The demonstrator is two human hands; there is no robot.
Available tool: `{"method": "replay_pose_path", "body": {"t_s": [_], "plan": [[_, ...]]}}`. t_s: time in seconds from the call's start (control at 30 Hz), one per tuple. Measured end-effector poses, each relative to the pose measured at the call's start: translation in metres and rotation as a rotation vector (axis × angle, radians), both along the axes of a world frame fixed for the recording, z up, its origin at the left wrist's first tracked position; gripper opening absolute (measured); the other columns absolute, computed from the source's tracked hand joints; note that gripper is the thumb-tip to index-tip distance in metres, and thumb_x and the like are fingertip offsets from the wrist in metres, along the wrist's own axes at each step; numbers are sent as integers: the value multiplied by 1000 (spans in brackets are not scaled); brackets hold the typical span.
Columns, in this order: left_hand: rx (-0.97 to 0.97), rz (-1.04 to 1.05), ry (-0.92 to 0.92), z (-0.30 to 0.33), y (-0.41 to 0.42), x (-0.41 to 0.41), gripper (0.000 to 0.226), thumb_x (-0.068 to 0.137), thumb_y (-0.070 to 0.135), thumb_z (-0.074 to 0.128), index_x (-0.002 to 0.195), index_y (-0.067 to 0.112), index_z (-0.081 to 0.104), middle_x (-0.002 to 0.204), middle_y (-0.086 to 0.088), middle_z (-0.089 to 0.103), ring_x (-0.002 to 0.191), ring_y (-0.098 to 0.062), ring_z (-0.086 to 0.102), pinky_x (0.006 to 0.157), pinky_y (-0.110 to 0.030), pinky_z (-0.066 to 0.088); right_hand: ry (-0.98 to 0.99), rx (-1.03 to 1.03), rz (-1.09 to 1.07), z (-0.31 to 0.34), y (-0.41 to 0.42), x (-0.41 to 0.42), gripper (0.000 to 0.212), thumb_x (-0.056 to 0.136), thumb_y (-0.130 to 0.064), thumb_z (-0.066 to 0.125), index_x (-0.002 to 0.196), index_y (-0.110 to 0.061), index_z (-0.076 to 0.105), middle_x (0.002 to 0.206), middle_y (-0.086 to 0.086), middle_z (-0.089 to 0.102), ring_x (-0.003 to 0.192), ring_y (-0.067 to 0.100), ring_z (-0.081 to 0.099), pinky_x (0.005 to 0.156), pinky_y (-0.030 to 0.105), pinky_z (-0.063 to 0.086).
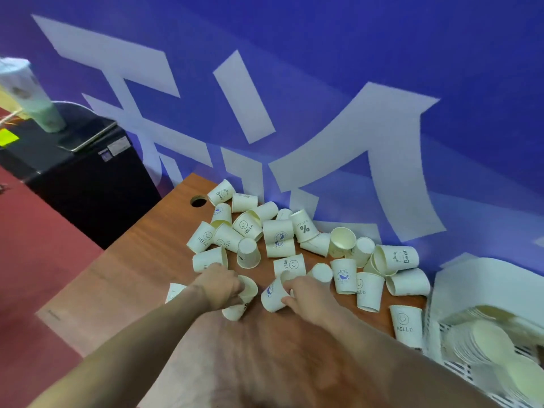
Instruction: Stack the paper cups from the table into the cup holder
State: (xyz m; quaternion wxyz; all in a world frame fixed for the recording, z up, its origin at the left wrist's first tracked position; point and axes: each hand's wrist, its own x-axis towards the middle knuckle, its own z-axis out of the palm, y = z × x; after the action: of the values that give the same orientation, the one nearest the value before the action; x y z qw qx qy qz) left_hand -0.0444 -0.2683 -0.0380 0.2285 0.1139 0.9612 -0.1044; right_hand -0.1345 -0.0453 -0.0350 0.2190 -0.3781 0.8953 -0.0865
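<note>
Several cream paper cups (278,235) with blue prints lie scattered and tipped over on the brown wooden table (141,278), along the blue wall. My left hand (219,285) grips a cup (243,298) lying near the front of the pile. My right hand (309,294) holds another cup (272,293) with a blue print, tilted on its side. At the right edge a white slotted cup holder (459,369) holds rows of stacked cups (485,340).
A round cable hole (198,200) is cut in the table's far left corner. A black cabinet (88,178) stands to the left with a tall drink cup (32,95) and a phone (88,136) on it. Red floor lies at left.
</note>
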Motion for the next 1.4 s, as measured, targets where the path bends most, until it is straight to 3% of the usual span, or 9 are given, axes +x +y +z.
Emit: {"method": "replay_pose_path", "body": {"t_s": [0.17, 0.33, 0.53, 0.7, 0.8, 0.87, 1.07, 1.2, 1.4], "plan": [[58, 12, -34, 18, 69, 0, 38, 97, 47, 47, 90, 13, 63, 89, -10, 67, 72, -29, 53, 60, -34, 35, 33, -1, -92, 24, 68, 7, 21, 90, -39, 59, 91, -18, 64, 94, 5, 64, 87, 25, 61, 68, 32, 45], [166, 27, 11, 30, 146, -3, 37, 96, 48, 50, 94, 16, 68, 92, -6, 69, 84, -28, 62, 63, -32, 41, 63, -15, -213, 41, 152, 16, 18, 89, -39, 60, 87, -21, 63, 93, 3, 66, 87, 24, 61, 67, 29, 40], [287, 1, 150, 48, 240, -14, 35, 96, 46, 49, 92, 17, 69, 92, -4, 69, 81, -22, 60, 66, -31, 41, 114, -4, -339, 57, 254, 30, 19, 88, -41, 61, 89, -22, 65, 94, 5, 65, 86, 25, 61, 66, 28, 38], [376, -39, 223, 57, 320, -25, 34, 95, 47, 49, 97, 22, 72, 90, -2, 71, 83, -21, 62, 67, -30, 45, 111, 27, -463, 66, 336, 41, 31, 84, -36, 61, 62, -19, 47, 69, -1, 51, 70, 23, 51, 52, 29, 30], [430, -84, 235, 62, 364, -33, 33, 93, 45, 49, 98, 22, 71, 91, -1, 71, 84, -20, 63, 69, -31, 46, 122, 32, -535, 68, 379, 43, 24, 82, -37, 59, 67, -20, 52, 76, -1, 55, 76, 23, 57, 59, 30, 36], [450, -133, 255, 67, 392, -39, 32, 91, 45, 48, 93, 22, 70, 88, -1, 71, 83, -22, 63, 66, -31, 43, 123, 34, -582, 68, 404, 44, 27, 82, -36, 57, 63, -20, 46, 77, -1, 57, 80, 25, 59, 62, 29, 37], [359, -311, 364, 80, 464, -61, 34, 94, 38, 41, 84, 18, 66, 81, -6, 69, 76, -30, 63, 61, -32, 40, 151, 30, -686, 69, 468, 50, 29, 84, -32, 56, 63, -23, 39, 71, -5, 51, 73, 22, 52, 62, 28, 36], [260, -357, 430, 77, 493, -79, 36, 95, 36, 40, 90, 15, 68, 84, -9, 70, 79, -33, 64, 65, -32, 43, 197, -4, -744, 68, 495, 45, 13, 84, -30, 57, 77, -20, 53, 73, -3, 54, 76, 24, 58, 61, 31, 39], [142, -423, 382, 61, 517, -97, 32, 97, 32, 41, 94, 15, 68, 90, -13, 71, 81, -35, 65, 66, -34, 43, 223, -30, -810, 58, 523, 29, 13, 86, -33, 57, 82, -21, 60, 74, -4, 60, 70, 18, 56, 59, 30, 39]]}}
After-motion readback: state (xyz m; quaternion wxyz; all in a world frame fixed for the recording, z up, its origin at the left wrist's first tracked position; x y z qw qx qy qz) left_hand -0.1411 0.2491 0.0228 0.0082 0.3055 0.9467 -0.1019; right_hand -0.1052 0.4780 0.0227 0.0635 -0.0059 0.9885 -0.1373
